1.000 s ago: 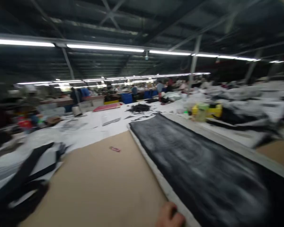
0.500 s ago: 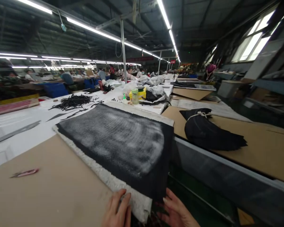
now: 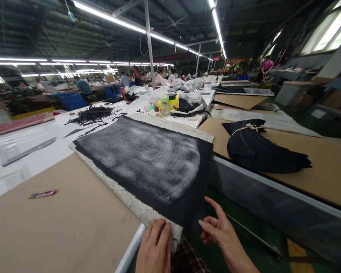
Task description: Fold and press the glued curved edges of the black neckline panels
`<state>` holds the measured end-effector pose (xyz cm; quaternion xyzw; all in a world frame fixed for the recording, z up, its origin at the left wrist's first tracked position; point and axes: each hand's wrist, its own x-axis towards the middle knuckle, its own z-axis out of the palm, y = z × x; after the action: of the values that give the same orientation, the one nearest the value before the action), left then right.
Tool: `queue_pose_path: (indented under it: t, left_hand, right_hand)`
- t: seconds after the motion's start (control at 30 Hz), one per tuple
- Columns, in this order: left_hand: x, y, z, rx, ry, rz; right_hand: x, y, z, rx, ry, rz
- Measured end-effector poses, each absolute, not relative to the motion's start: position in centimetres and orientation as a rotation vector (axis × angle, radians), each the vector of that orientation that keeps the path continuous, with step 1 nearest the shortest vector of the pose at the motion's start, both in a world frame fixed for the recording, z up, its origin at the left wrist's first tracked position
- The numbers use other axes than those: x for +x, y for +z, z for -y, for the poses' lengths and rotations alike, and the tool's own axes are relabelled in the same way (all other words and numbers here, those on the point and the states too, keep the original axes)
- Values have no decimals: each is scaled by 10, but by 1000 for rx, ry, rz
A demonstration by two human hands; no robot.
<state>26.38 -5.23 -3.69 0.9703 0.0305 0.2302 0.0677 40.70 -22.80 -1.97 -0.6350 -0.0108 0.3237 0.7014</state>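
A dark cloth (image 3: 136, 159), dusted with white powder or faded in patches, lies on a rough pale pad (image 3: 125, 201) that juts past the table edge. My left hand (image 3: 155, 244) is at the pad's near corner, fingers bent close together over its edge; its thumb is hidden. Beside the cloth's right edge is my right hand (image 3: 220, 229), thumb and forefinger apart and the other fingers curled. Its fingertips are at or just off the cloth; contact cannot be made out. Pink-handled thread snips (image 3: 42, 193) lie on the brown board (image 3: 59, 223) to the left.
Black strips (image 3: 92, 115) are heaped on the white table. Behind the cloth stand a greenish jar (image 3: 165, 106) and a yellow box (image 3: 174, 101). Across a gap on the right, a tied black fabric bundle (image 3: 264, 151) rests on brown board. People work farther back.
My right hand has moved up along the cloth's right edge, its forefinger now extended. My left hand stays at the pad's corner. The camera view has shifted slightly.
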Motion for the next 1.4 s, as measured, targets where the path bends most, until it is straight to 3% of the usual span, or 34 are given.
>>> queue_pose_path:
  t: [0.27, 0.6, 0.8, 1.17, 1.4]
  left_hand:
    - [261, -32, 57, 2911, 601, -131]
    - [262, -25, 62, 2871, 637, -183]
    - [270, -23, 67, 2954, 705, -28]
    - [298, -25, 73, 3049, 632, -312]
    - [311, -42, 71, 2986, 833, -376]
  right_hand:
    - [414, -19, 241, -1561, 756, 412]
    - [430, 8, 236, -1959, 465, 832]
    - [455, 20, 220, -1941, 332, 878]
    - [512, 35, 184, -1706, 550, 837]
    - [560, 43, 160, -1557, 483, 643]
